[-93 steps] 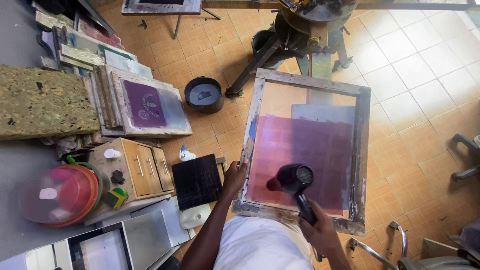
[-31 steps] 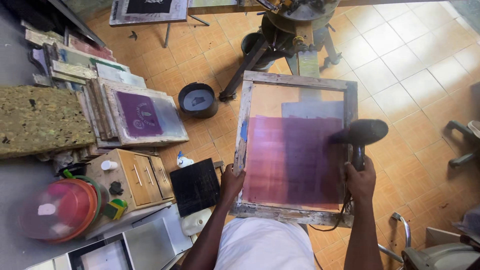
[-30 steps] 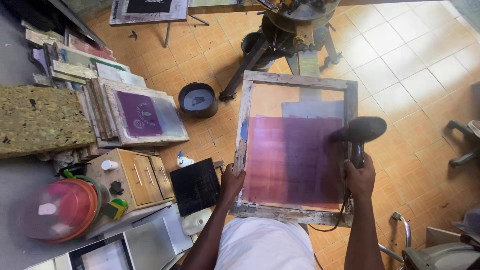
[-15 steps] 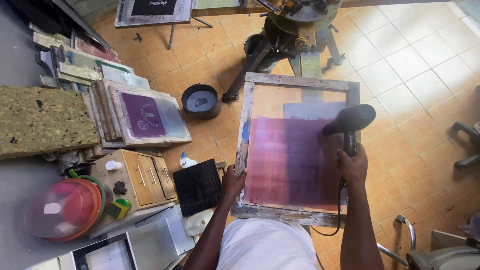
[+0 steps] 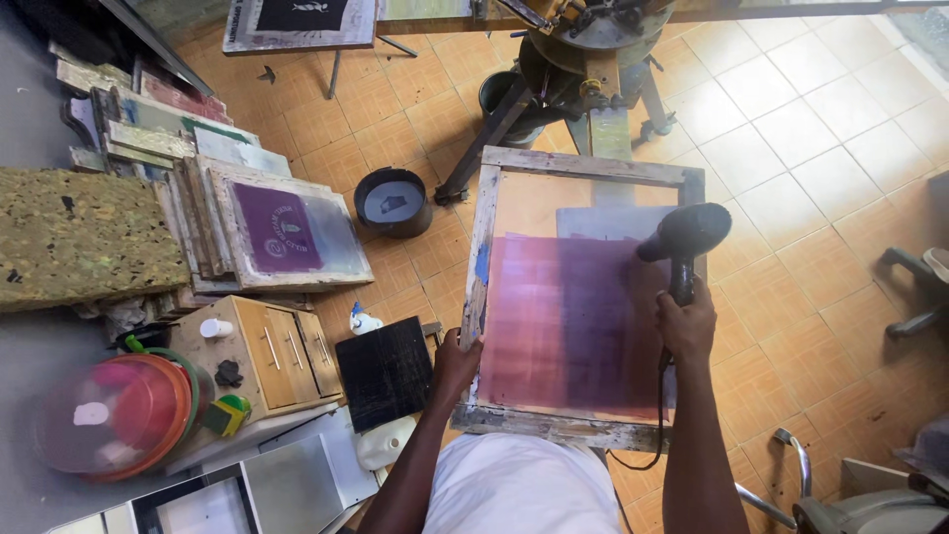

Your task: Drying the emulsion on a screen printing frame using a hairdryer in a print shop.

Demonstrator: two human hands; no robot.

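Note:
A wooden-framed printing screen [image 5: 494, 198] with a purple coated mesh stands tilted in front of me. My left hand [image 5: 457, 358] grips its left rail near the bottom corner. My right hand [image 5: 684, 324] holds a black hair dryer [image 5: 684, 235] by its handle, nozzle aimed left at the upper right of the mesh. The dryer's cord [image 5: 660, 415] hangs down past the frame's bottom rail.
Several other framed screens [image 5: 287, 229] lean stacked at the left beside a green foam slab [image 5: 74, 232]. A black bucket [image 5: 392, 201] sits on the tiled floor. A small wooden drawer unit [image 5: 272, 351], a red lidded bowl [image 5: 114, 415] and a press stand [image 5: 583, 59] are nearby.
My right hand carried the dryer from the lower middle of the mesh to the right edge, then slightly leftward and up. My left hand kept its grip on the frame.

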